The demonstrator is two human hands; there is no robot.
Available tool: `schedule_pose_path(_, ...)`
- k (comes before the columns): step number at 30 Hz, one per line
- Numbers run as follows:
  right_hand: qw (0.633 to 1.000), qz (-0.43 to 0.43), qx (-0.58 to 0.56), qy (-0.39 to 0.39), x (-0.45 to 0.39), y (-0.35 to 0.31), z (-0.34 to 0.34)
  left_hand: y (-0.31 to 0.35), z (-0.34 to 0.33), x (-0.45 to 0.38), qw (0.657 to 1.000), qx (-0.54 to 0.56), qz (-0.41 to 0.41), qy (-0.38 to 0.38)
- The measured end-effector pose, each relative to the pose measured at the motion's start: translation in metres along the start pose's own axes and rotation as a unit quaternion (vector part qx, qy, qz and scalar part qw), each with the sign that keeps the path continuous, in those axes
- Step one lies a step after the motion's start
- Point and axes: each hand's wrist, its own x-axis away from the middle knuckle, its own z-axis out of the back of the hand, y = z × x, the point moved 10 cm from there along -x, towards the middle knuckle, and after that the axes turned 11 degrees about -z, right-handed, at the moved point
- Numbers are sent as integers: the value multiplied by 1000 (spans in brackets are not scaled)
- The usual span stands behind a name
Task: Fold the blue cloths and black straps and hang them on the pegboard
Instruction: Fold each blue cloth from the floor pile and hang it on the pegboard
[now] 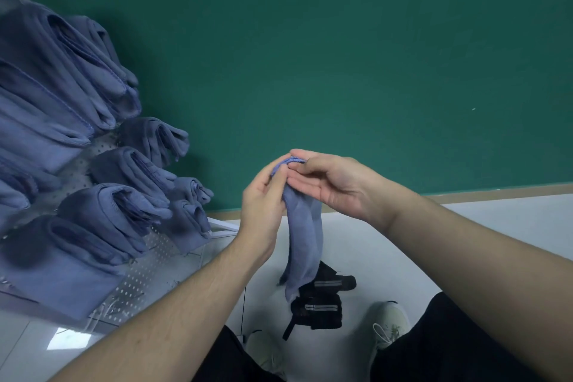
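Blue cloth hangs pinched by left hand and right hand.

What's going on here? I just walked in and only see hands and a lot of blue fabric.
A person is holding a blue cloth up by its top edge, pinched between the left hand and the right hand, so it hangs down in a narrow fold. Many folded blue cloths already hang on the pegboard to the left. The black straps lie on the floor by the person's feet.
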Motion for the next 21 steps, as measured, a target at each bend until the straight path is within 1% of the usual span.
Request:
schedule_pose_path(2,995,27,96,31,2,-6,2,1,5,-4,1000,-14,-2,22)
schedule_pose_path(3,983,53,162,64,3,-12,5,1,6,-6,999,-24,-3,25)
schedule_pose_path(4,964,85,229,101,5,-21,9,2,7,-8,999,-38,-6,25)
schedule_pose_path(6,908,150,357,161,11,-39,13,6,9,-13,997,-65,-16,23)
schedule_pose_path(9,804,206,524,192,17,-54,11,18,11,-18,994,-96,-41,16)
schedule_pose_path(10,777,225,555,194,19,-57,11,21,12,-19,993,-107,-46,14)
schedule_pose_path(11,759,246,572,191,22,-60,11,24,13,-20,992,-117,-48,11)
schedule_pose_path(14,732,282,599,160,29,-69,12,29,17,-23,987,-153,-52,3)
schedule_pose_path(15,708,293,623,155,31,-71,12,31,20,-24,985,-165,-56,2)
schedule_pose_path(17,641,348,669,143,39,-75,6,34,22,-26,980,-186,-69,-9)
schedule_pose_path(18,621,383,670,133,44,-77,2,35,23,-26,978,-193,-73,-16)
schedule_pose_path(21,599,449,659,73,59,-76,-13,36,24,-27,978,-195,-69,-25)
